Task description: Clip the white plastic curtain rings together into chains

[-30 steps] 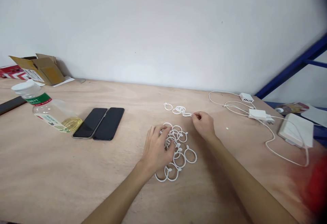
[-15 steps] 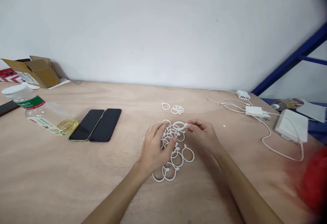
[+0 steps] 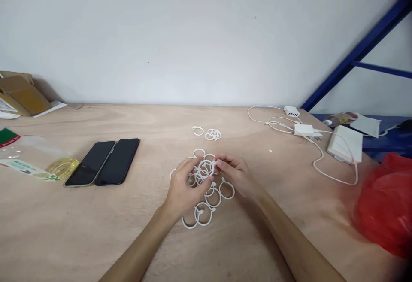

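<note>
White tabbed ring (image 3: 213, 169) hangs over a pile of similar rings (image 3: 206, 195) on the desk (image 3: 154, 222), pinched at its edge in the right hand's (image 3: 240, 174) grip, left hand (image 3: 183, 187) curved alongside, grasp unclear.

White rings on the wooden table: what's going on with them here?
A person's bare right hand pinches one thin white ring near its small tab, above a loose pile of similar white rings on the light wooden table. The bare left hand curves around that ring's near side; whether it touches it is hard to tell. Farther back lie a smaller white ring cluster and, to its left, a single white ring.
</note>
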`<state>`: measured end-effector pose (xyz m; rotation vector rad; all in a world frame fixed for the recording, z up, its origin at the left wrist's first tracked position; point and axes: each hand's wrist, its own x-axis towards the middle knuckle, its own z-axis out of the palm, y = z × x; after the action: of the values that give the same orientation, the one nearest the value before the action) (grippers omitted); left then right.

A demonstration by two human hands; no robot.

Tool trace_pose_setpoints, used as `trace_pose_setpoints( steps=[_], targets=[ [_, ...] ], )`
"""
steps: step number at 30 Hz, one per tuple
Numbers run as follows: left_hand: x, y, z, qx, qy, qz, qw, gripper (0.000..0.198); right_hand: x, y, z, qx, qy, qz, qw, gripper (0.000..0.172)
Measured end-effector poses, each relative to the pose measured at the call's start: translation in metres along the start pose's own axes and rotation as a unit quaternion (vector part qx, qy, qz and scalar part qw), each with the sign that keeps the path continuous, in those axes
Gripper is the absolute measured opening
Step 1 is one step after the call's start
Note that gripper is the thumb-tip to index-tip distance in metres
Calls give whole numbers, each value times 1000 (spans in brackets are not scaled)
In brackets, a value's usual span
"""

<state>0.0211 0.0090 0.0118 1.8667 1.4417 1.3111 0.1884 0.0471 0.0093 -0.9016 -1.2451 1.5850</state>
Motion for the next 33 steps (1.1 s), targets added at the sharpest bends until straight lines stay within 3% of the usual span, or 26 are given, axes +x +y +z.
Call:
trace_pose_setpoints(
  steps=[5,23,28,33],
  targets=[
    [-1,-3,1,-28,-18,31,999,29,1,2,4,19,-3,10,1000,23],
    [-3,-5,-3,-24,-45,36,998,25,5,8,15,-6,28,-32,999,25],
    [-2,-8,-4,-9,-37,41,998,28,2,1,20,-45,76,-32,996,25],
    [-1,-12,-4,78,-40,50,995,42,22,-4,0,-132,174,-53,974,22]
  ],
)
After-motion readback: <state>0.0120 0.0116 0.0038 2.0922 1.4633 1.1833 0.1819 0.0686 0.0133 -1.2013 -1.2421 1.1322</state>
